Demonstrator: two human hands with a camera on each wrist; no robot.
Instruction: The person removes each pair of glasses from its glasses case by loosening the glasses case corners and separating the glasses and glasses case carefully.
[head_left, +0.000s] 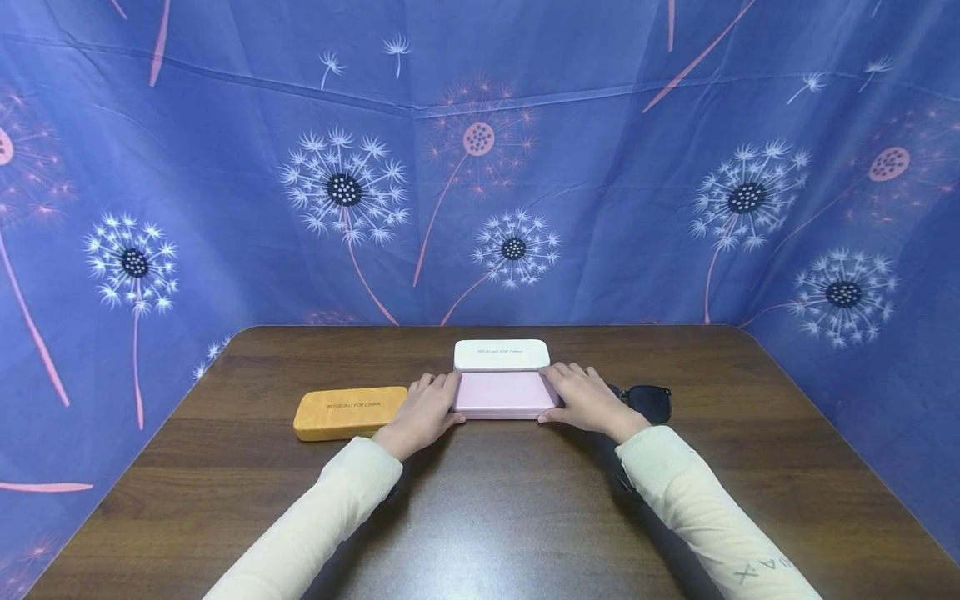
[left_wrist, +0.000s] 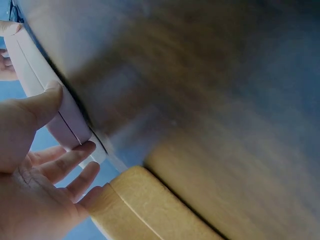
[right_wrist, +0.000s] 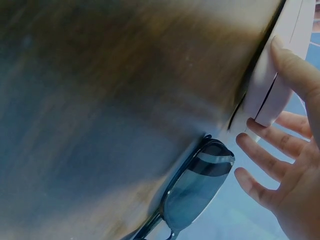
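A pale pink glasses case (head_left: 504, 394) lies in the middle of the table with its lid down. My left hand (head_left: 423, 412) grips its left end, the thumb on the front side and the fingers round the end. At the opposite end my right hand (head_left: 591, 402) holds it in the same way. The right wrist view shows a thin dark seam in the pink case (right_wrist: 272, 95) beside the thumb. Directly behind it is a white glasses case (head_left: 501, 354) with printed lettering. A yellow glasses case (head_left: 348, 412) lies just left of my left hand.
Dark sunglasses (head_left: 649, 403) lie right of my right hand, partly hidden by it in the head view. The brown wooden table (head_left: 510, 517) ends at the back against a blue curtain (head_left: 600, 167) with a dandelion print.
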